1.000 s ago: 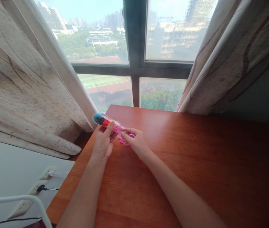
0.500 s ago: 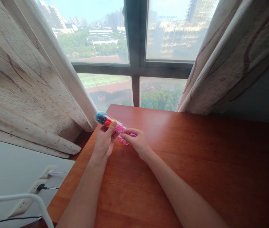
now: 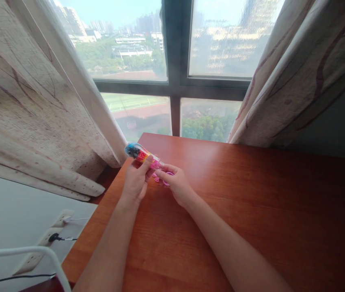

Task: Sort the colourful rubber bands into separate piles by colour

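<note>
My left hand (image 3: 136, 180) is closed around a clear plastic packet (image 3: 142, 154) of small coloured rubber bands, sorted from blue and black through red and yellow to pink. The packet is tilted, its blue end up and away to the left. At the pink end, the fingertips of my right hand (image 3: 174, 178) are pinched together on the packet's edge. Several loose pink bands (image 3: 157, 179) show just below the packet, between the two hands. A larger pink ring (image 3: 165, 183) shows beside my right fingers, partly hidden; whether the fingers hold it I cannot tell.
The brown wooden table (image 3: 236, 215) spreads under both arms and to the right. A window (image 3: 178, 85) stands behind it, between two patterned curtains (image 3: 81, 109). At lower left are wall sockets with a black plug (image 3: 53, 237) and a curved white tube (image 3: 38, 250).
The view has shifted slightly. My right fingers stay at the packet's pink end, and the pink ring beside them now sits a little lower and more to the left.
</note>
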### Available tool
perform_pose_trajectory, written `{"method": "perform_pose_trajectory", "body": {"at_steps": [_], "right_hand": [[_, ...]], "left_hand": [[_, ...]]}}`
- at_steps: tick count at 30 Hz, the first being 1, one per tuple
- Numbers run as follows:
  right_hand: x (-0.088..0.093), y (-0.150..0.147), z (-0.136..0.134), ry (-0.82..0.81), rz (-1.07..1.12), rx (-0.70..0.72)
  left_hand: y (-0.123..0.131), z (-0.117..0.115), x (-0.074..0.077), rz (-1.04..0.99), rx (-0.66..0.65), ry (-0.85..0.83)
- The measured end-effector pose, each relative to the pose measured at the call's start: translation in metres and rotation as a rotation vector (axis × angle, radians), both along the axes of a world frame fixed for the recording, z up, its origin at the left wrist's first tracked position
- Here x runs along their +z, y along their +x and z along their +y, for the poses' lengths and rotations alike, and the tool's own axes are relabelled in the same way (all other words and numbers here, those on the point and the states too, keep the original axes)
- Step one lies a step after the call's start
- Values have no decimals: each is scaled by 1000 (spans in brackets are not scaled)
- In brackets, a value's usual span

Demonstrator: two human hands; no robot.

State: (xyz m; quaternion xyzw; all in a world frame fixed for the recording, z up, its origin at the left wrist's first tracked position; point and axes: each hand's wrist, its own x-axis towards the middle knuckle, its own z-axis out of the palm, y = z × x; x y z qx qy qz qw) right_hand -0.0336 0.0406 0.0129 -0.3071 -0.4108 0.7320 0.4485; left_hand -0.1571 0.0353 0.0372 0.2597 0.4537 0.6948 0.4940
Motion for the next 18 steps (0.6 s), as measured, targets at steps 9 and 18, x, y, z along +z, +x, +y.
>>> {"method": "perform_pose_trajectory", "body": {"at_steps": [9,18], "right_hand": [[-5,0,1,15,-15,-81],[-15,6,7,230,-275,-150]], "left_hand": [[0,0,0,-8,-10,-7],[-6,0,3,-45,6,-17]]}}
